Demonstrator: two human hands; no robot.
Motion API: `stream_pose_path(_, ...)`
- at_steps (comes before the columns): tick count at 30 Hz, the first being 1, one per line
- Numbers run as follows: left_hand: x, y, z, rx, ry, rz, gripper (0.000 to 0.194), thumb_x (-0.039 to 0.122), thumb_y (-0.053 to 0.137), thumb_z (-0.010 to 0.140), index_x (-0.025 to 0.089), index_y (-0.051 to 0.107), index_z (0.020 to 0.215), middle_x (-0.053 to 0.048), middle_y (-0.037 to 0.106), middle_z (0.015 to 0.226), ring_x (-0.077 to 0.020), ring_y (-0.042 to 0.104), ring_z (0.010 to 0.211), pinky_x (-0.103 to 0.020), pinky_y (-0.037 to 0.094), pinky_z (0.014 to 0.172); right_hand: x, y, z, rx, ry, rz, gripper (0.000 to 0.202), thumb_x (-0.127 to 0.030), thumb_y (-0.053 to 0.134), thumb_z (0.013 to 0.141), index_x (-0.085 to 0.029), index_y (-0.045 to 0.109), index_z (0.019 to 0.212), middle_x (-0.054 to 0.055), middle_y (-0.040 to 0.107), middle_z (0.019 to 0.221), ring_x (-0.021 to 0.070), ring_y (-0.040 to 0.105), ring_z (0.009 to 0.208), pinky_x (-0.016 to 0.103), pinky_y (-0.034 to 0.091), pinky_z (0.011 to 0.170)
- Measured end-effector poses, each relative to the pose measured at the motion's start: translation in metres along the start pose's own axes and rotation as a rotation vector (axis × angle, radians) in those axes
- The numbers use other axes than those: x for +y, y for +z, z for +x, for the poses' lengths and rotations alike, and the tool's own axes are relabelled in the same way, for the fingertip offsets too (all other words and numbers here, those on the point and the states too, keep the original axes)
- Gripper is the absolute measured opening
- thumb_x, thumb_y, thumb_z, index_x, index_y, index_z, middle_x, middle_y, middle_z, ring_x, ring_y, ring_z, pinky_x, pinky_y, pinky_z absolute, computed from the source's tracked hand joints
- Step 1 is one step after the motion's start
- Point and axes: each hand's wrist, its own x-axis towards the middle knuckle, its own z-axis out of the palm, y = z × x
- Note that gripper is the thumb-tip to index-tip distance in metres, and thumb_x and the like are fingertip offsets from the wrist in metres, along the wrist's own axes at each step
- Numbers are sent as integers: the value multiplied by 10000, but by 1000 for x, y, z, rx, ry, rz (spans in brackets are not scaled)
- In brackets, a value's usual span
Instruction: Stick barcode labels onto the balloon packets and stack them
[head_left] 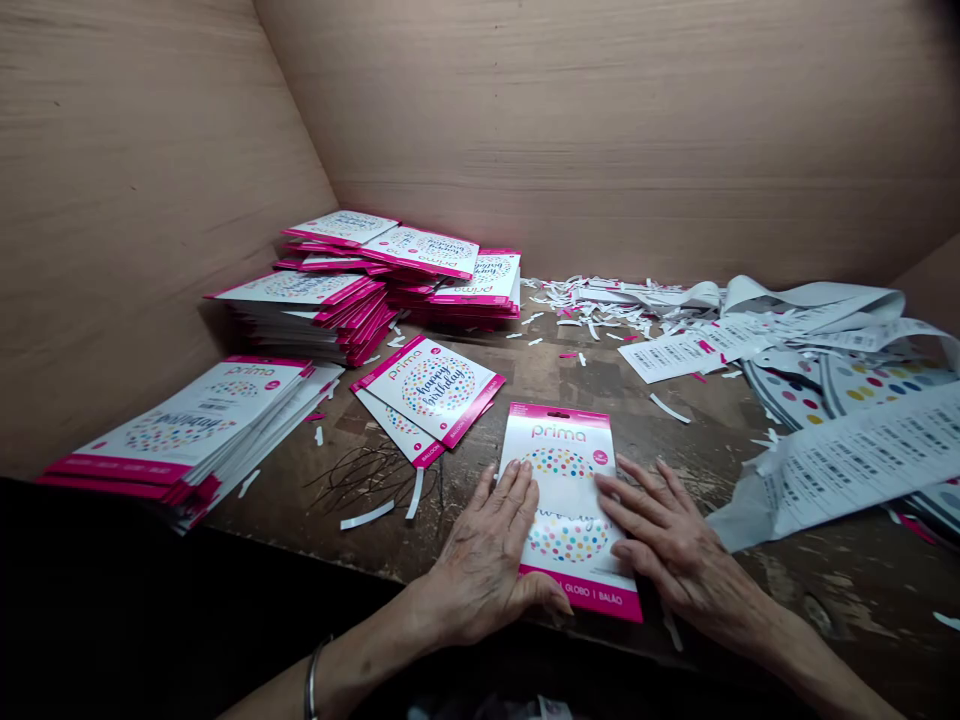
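Observation:
A pink-and-white balloon packet [568, 500] printed "prima" lies flat near the table's front edge. My left hand [487, 550] rests along its left side, fingers stretched out and touching the front. Across the packet, my right hand [667, 540] lies open with its fingertips on the right side. Two loose balloon packets [435, 385] overlap just beyond my left hand. A pale band covers the middle of the printed balloon on the packet between my hands.
Stacks of packets stand at the left front [202, 410], with another stack [307, 300] behind. A further pile [420, 250] sits at the back. Barcode label strips [862, 460] curl over the right side. Paper scraps [592, 305] litter the back, before cardboard walls [585, 130].

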Motion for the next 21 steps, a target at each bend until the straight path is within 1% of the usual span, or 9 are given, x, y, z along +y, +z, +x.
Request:
stream_pose_path(2,0,-1,1,-8,-7,-6,998,754,270,691,21,242,1367,-222,169,1443,-290,56,1351,-481,116,1102,4,0,-5,-40,-48,16,460,-308,431,892,-244,362,1341,34,413,1364,299,222,1317,619,138,1036)
stream_pose_path(5,0,-1,1,-25,1,7,1024,759,269,682,-4,235,1364,-243,152,1437,-313,46,1345,-500,140,1092,6,3,-7,-75,-51,48,495,-309,435,894,-255,303,1367,37,408,1364,296,221,1317,614,100,1046)
stream_pose_path(9,1,-1,0,-27,20,32,1065,764,280,670,-51,218,1354,-286,140,1420,-348,46,1333,-534,178,1069,7,4,-4,-92,-42,88,501,-326,451,887,-269,307,1364,33,408,1362,296,206,1321,611,75,1052)
stream_pose_path(13,0,-3,0,-17,44,15,1102,787,293,634,-50,233,1348,-294,150,1416,-359,40,1328,-541,178,1065,8,3,-3,-90,-61,101,510,-329,458,884,-255,306,1365,35,396,1368,288,192,1325,600,40,1061)
stream_pose_path(16,0,-6,1,-53,64,-11,1132,808,285,605,-37,225,1355,-286,151,1420,-357,43,1329,-542,166,1067,8,3,-2,-86,-71,100,510,-313,457,886,-249,301,1367,33,394,1369,284,194,1324,598,36,1062)
stream_pose_path(19,0,-7,3,-93,61,-42,1157,820,277,589,-39,206,1361,-285,126,1425,-353,39,1331,-532,165,1071,7,3,-1,-66,-68,137,518,-299,469,880,-251,300,1367,45,423,1348,282,225,1314,596,56,1063)
stream_pose_path(21,0,-6,3,-83,48,-61,1166,825,286,580,-30,191,1368,-279,104,1432,-346,26,1336,-525,159,1076,7,2,-1,-58,-63,171,516,-295,477,875,-253,311,1362,55,443,1334,278,250,1305,591,70,1064)
